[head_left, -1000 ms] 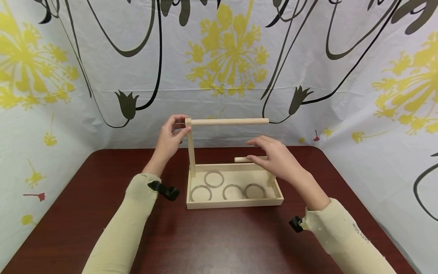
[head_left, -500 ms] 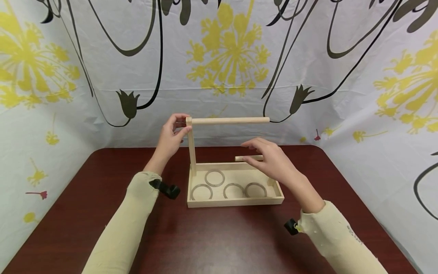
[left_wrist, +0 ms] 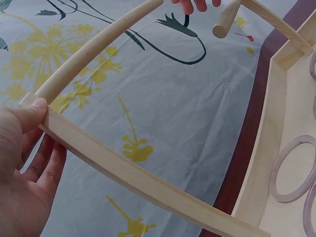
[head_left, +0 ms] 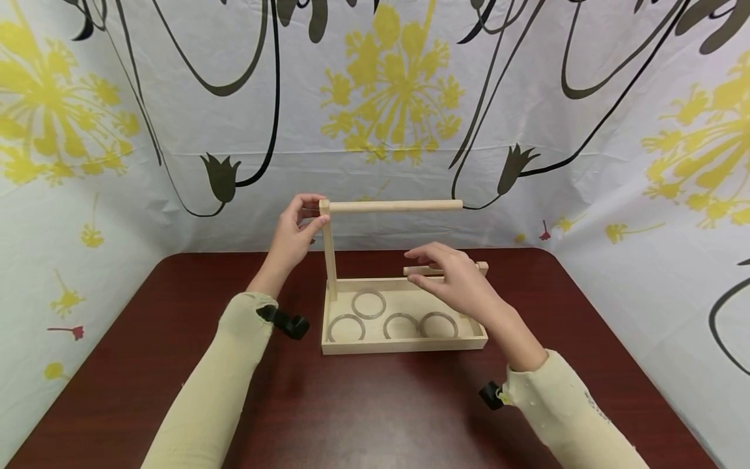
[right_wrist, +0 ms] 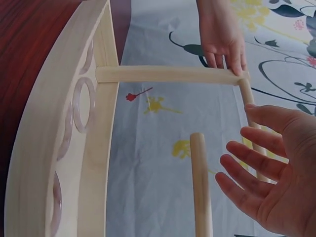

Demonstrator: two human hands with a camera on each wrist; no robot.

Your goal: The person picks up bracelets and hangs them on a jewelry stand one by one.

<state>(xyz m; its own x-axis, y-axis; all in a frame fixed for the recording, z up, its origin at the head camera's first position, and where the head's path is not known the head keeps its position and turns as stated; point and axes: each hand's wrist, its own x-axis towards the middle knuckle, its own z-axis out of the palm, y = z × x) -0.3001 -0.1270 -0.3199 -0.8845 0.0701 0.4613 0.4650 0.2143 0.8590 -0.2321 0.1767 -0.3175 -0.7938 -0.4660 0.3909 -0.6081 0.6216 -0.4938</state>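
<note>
A pale wooden rack stands on a shallow wooden tray point(head_left: 404, 348), its tall post point(head_left: 329, 254) at the left and a long round rod point(head_left: 395, 206) running rightward from the top. My left hand point(head_left: 290, 238) pinches the top of that post, thumb on the near face and fingers behind. Over the right side, my right hand point(head_left: 457, 280) hovers with spread, relaxed fingers and holds nothing. It overlaps the shorter, lower rod point(head_left: 415, 270) in the head view; in the right wrist view, the fingers point(right_wrist: 247, 173) are beside this rod. Several translucent bangles point(head_left: 368, 304) lie in the tray.
The tray rests on a dark reddish-brown table point(head_left: 363, 410), towards its far edge. Behind hangs a white cloth point(head_left: 375, 176) with yellow and dark plant prints. Both wrists carry small black cameras point(head_left: 284, 322).
My right hand has moved left and slightly down in the head view, uncovering the end block of the lower rod. My left hand keeps its grip on the post.
</note>
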